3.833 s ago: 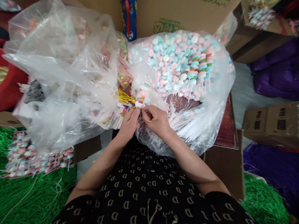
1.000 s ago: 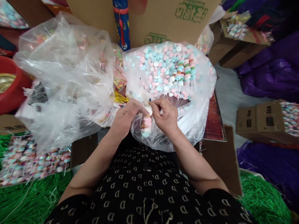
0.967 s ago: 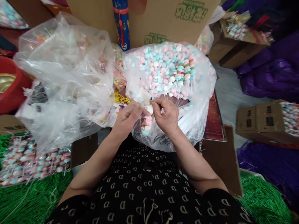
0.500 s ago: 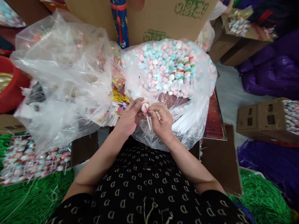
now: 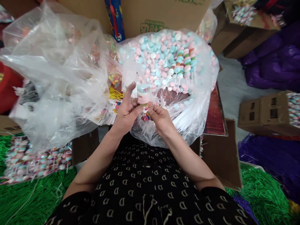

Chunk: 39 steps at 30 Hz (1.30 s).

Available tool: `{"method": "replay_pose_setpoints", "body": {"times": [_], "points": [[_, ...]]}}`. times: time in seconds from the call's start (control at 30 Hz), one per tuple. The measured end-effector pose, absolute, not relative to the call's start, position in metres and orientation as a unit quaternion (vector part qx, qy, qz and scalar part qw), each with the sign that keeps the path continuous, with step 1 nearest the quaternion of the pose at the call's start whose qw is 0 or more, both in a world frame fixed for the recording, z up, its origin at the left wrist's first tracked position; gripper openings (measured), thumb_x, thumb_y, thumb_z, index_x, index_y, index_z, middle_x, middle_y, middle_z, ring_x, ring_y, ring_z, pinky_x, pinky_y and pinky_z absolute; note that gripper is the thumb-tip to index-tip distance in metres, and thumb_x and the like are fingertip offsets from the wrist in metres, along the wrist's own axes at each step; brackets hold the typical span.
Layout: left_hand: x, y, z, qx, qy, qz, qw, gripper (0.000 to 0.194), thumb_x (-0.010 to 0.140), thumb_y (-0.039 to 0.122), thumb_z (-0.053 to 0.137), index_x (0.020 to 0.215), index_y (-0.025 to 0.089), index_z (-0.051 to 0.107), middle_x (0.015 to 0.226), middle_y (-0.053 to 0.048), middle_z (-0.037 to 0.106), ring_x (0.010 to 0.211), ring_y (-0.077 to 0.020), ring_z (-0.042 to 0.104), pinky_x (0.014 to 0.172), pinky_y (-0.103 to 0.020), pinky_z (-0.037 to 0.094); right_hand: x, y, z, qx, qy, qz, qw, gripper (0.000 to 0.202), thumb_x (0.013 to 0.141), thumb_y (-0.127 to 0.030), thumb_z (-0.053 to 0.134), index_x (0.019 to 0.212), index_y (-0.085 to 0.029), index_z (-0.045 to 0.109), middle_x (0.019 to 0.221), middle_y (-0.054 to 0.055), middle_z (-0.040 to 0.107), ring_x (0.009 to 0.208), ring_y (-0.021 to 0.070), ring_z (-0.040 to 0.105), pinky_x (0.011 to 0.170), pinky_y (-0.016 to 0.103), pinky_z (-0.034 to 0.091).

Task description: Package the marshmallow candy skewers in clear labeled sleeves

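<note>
Between my hands is a marshmallow skewer (image 5: 143,95) in a printed clear wrapper, its pastel pieces pointing away from me. My left hand (image 5: 126,109) grips its left side, the thumb pressed in and one finger raised. With thumb and fingertips, my right hand (image 5: 160,117) pinches the wrapper's near end, where colourful print shows. The stick is not clearly visible. Just beyond lies a big clear bag (image 5: 206,90) with loose pink, blue and white marshmallows (image 5: 152,56). Several unwrapped marshmallow skewers (image 5: 185,62) rest on top of them. White sticks (image 5: 184,120) lie close to my right hand.
Crumpled plastic bags (image 5: 56,84) cover the left side, beside yellow ties (image 5: 116,93) and printed cards (image 5: 112,109). A large carton (image 5: 168,15) stands behind, with a blue tube (image 5: 114,22) before it. Wrapped skewers (image 5: 39,162) fill the lower left; an open carton (image 5: 222,156) sits right.
The skewer has turned so that its wrapped candy end faces away. My left hand has opened out along it, and my right hand has shifted slightly to its near end.
</note>
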State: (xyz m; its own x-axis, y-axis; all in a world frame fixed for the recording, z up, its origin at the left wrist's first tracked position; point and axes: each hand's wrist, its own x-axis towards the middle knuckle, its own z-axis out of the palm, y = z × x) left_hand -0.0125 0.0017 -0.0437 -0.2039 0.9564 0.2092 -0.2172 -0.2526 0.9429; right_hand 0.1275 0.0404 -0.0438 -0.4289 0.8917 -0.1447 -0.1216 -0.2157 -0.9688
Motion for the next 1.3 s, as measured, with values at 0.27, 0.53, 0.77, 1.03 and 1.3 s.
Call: {"method": "replay_pose_setpoints", "body": {"times": [0.27, 0.53, 0.77, 1.03, 1.3], "points": [[-0.019, 0.004, -0.036, 0.412, 0.429, 0.632, 0.496, 0.064, 0.08, 0.051, 0.081, 0.137, 0.038, 0.056, 0.12, -0.004, 0.072, 0.104, -0.0257, 0.07, 0.081, -0.039, 0.059, 0.129, 0.04, -0.031, -0.297, -0.368, 0.835, 0.283, 0.042, 0.066, -0.052, 0.092, 0.08, -0.019, 0.07, 0.06, -0.005, 0.059, 0.047, 0.0087, 0.051, 0.046, 0.025, 0.044], [-0.012, 0.013, -0.035, 0.377, 0.354, 0.648, 0.559, 0.057, 0.075, 0.045, 0.087, 0.125, 0.04, 0.062, 0.089, 0.003, 0.071, 0.093, -0.0203, 0.07, 0.085, -0.038, 0.057, 0.141, 0.038, -0.04, -0.283, -0.363, 0.834, 0.303, 0.041, 0.069, -0.052, 0.091, 0.08, -0.02, 0.069, 0.067, -0.004, 0.067, 0.055, 0.0105, 0.06, 0.054, 0.026, 0.053], [-0.006, 0.012, -0.031, 0.406, 0.391, 0.615, 0.551, 0.058, 0.083, 0.047, 0.079, 0.136, 0.037, 0.058, 0.108, -0.004, 0.074, 0.106, -0.0229, 0.07, 0.088, -0.04, 0.057, 0.147, 0.04, -0.044, -0.339, -0.466, 0.723, 0.38, 0.031, 0.075, -0.05, 0.084, 0.074, -0.022, 0.069, 0.064, -0.005, 0.065, 0.057, 0.0106, 0.058, 0.061, 0.028, 0.053], [-0.001, 0.001, -0.035, 0.503, 0.477, 0.522, 0.497, 0.042, 0.086, 0.042, 0.078, 0.121, 0.022, 0.066, 0.109, -0.006, 0.072, 0.1, -0.019, 0.068, 0.091, -0.033, 0.056, 0.149, 0.037, -0.047, -0.374, -0.662, 0.408, 0.505, 0.01, 0.088, -0.026, 0.065, 0.08, -0.023, 0.069, 0.076, -0.002, 0.069, 0.069, 0.0116, 0.059, 0.067, 0.028, 0.051], [0.002, -0.005, -0.04, 0.49, 0.524, 0.487, 0.498, 0.013, 0.089, 0.026, 0.064, 0.098, 0.017, 0.068, 0.072, 0.002, 0.067, 0.069, -0.013, 0.064, 0.069, -0.027, 0.053, 0.153, 0.039, -0.049, -0.379, -0.715, 0.338, 0.481, 0.015, 0.093, -0.026, 0.058, 0.081, -0.022, 0.067, 0.075, -0.002, 0.068, 0.064, 0.0117, 0.058, 0.067, 0.028, 0.05]]}}
